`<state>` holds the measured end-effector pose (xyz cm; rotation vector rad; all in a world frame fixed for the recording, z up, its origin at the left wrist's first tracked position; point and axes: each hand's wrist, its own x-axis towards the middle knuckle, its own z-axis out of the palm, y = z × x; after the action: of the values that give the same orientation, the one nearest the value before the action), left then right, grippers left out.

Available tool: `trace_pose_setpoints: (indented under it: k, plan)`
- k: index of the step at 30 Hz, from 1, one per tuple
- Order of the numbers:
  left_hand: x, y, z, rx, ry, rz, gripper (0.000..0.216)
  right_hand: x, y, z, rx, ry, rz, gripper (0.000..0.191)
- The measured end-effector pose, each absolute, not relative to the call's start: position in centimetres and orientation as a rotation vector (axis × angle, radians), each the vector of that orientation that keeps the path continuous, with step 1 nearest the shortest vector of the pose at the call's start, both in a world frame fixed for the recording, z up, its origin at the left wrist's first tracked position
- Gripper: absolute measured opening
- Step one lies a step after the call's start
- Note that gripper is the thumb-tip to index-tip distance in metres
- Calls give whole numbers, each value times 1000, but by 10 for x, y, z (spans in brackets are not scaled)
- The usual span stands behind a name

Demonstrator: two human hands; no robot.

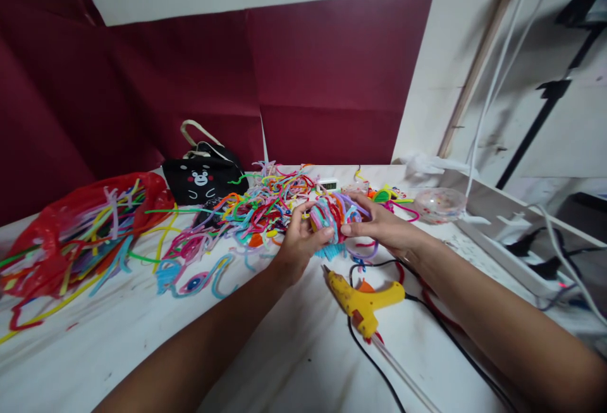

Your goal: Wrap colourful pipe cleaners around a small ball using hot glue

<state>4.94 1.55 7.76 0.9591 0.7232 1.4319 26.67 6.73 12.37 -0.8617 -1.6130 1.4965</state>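
Between my two hands is a bundle of coiled, multicoloured pipe cleaners [327,218], with a light blue fringe at its lower edge. My left hand [303,236] grips its left side, thumb across the front. On the other side my right hand [372,220] holds it with thumb and fingers. Just below them lies a yellow hot glue gun [363,299], a clear glue stick poking out of its back end. Behind the hands spreads a tangled heap of pipe cleaners [279,195]. A blue and pink pipe cleaner piece [194,283] rests left of my left hand.
A red plastic bag [152,191] full of pipe cleaners lies at the left. Beside it stands a black bag with a bear face [202,179]. At the right are a clear bowl [439,204] and a white tray [497,255] with plugs. A black cord [455,334] crosses the table.
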Motion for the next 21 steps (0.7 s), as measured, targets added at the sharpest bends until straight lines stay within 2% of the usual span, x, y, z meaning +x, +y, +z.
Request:
trace_pose_setpoints:
  k: [3,7,12,18,21]
  plan:
    - [49,18,74,908,694,1392,88,269,68,123,-908,-1664,1435,110]
    - [48,21,74,840,650,1397,84,278,71,129,-1012,-1708,1279,86]
    - [38,35,74,761,639,1500,64,292,70,146,-985,-1736,1120,74]
    - [19,50,75,608,679,1650,65,294,55,157,-886,-1928,822,45]
    - [16,51,77,571,708,1662,65,289,47,158,-819,-2056,779,31]
